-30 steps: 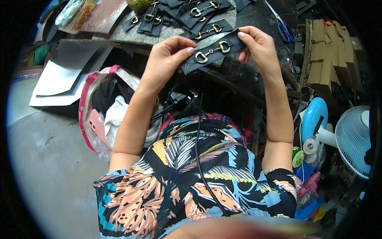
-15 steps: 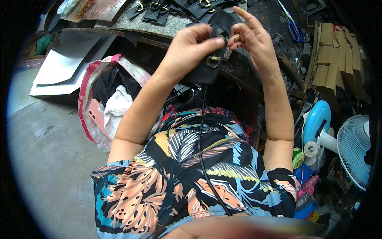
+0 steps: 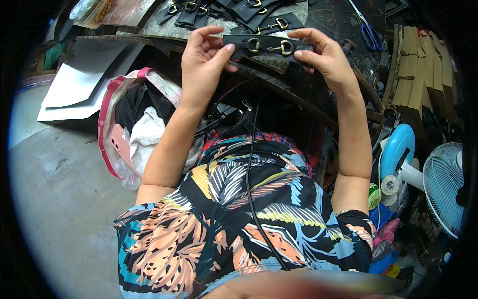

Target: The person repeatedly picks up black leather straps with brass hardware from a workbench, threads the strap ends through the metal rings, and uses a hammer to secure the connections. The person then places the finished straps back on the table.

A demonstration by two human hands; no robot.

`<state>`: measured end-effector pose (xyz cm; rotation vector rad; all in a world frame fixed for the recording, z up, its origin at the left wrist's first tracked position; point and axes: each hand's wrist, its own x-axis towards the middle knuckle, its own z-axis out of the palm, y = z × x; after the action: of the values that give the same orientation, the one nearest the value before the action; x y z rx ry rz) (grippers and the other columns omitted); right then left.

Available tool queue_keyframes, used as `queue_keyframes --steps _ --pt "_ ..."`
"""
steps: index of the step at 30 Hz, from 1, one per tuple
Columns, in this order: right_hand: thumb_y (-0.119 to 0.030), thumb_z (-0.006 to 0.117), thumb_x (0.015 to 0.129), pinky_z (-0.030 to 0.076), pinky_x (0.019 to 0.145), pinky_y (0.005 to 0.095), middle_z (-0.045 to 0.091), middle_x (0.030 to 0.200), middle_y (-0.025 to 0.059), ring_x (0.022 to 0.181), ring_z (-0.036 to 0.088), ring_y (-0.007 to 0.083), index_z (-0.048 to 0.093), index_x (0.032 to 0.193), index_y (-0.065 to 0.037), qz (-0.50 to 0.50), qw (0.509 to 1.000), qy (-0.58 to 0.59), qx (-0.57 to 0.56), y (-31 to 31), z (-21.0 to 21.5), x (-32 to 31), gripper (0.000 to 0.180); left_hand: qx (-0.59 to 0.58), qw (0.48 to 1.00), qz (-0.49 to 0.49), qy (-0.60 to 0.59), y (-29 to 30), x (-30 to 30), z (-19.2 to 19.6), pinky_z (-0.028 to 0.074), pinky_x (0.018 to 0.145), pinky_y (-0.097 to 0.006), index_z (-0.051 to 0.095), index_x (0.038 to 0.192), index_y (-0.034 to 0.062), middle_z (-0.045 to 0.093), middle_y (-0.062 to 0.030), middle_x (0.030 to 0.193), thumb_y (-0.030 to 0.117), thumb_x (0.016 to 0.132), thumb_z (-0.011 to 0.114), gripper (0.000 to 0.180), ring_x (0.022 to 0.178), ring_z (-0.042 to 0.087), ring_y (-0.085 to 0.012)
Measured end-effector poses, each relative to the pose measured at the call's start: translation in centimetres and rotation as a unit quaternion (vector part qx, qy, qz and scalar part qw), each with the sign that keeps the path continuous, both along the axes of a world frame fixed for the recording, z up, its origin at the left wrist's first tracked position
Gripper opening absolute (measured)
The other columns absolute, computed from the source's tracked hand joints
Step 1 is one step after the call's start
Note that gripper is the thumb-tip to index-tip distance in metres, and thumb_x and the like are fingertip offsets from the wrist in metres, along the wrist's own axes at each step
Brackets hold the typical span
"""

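Observation:
I hold a black leather strap with a gold horsebit buckle (image 3: 269,46) flat between both hands, just above the worktable's near edge. My left hand (image 3: 203,50) pinches its left end with thumb and fingers. My right hand (image 3: 323,54) grips its right end. Several more black straps with gold buckles (image 3: 239,11) lie spread on the grey worktable (image 3: 164,31) behind it.
Blue-handled scissors (image 3: 369,36) lie on the table at right, beside stacked cardboard pieces (image 3: 423,65). A pink-rimmed bag with cloth (image 3: 134,129) stands at my left, white sheets (image 3: 84,79) beyond it. A white fan (image 3: 443,189) and a blue object (image 3: 398,149) stand at right.
The strap, bunched close between both hands half a second ago, is now stretched out flat and held by its two ends, hands apart.

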<state>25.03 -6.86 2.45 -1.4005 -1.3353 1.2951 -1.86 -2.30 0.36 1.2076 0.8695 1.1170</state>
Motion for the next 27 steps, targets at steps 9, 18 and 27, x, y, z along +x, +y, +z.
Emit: queue_keyframes --steps 9,18,27 --pt "-0.007 0.066 0.097 0.047 0.063 0.0220 0.062 0.086 -0.0006 0.071 0.057 0.0058 0.063 0.126 -0.003 -0.052 0.989 -0.090 0.101 0.7 -2.7 -0.5 0.030 0.409 0.756 0.108 0.499 0.0 -0.5 1.8 0.050 0.084 -0.040 0.073 0.112 0.0097 0.067 -0.0081 0.105 0.015 0.085 0.080 0.029 0.096 0.061 -0.0269" --pt "-0.008 0.059 0.103 0.054 0.071 0.0213 0.065 0.096 0.0003 0.076 0.061 0.0056 0.061 0.132 -0.003 -0.087 0.993 0.071 0.043 0.2 -1.9 -0.5 0.030 0.482 0.767 0.026 0.422 0.6 5.7 0.4 0.054 0.074 -0.039 0.075 0.101 0.0125 0.065 -0.0038 0.092 0.027 0.075 0.085 0.031 0.089 0.064 -0.0267" --pt "-0.012 0.068 0.100 0.057 0.066 0.0200 0.070 0.097 0.0045 0.076 0.069 0.0098 0.065 0.126 -0.001 -0.037 0.985 0.167 -0.016 0.4 -2.0 0.2 0.029 0.463 0.808 0.032 0.361 1.1 5.5 -0.5 0.053 0.074 -0.039 0.074 0.096 0.0115 0.065 -0.0056 0.089 0.025 0.073 0.087 0.030 0.087 0.065 -0.0273"
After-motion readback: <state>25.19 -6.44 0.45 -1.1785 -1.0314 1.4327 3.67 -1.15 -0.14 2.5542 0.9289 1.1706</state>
